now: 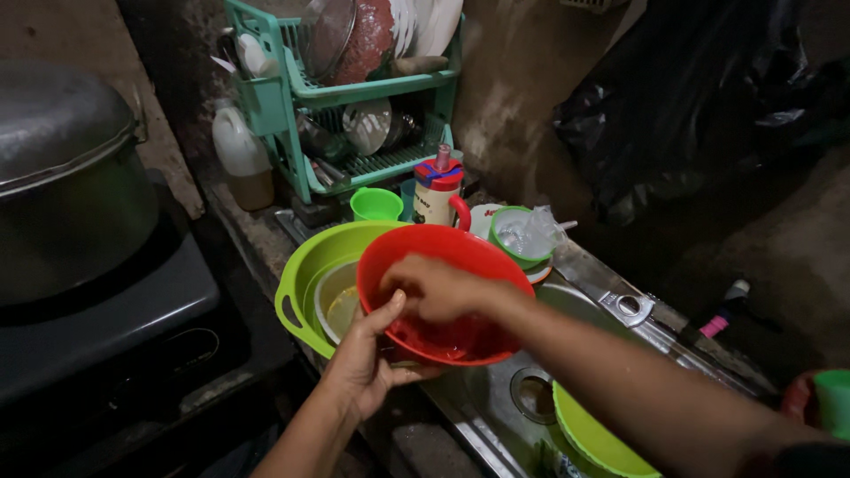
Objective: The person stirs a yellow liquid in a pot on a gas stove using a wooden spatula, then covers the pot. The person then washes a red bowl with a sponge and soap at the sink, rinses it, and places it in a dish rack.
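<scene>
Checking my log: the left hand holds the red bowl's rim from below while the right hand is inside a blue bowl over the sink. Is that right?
Not quite. The head view shows the right hand inside the same red bowl that the left hand holds from below over the sink; no blue bowl is there.

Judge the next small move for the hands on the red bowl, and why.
Probably keep rubbing around the inner wall. The left hand grips the red bowl by its near rim, tilted over the sink, while the right hand presses inside it, and liquid pools at its bottom.
</scene>
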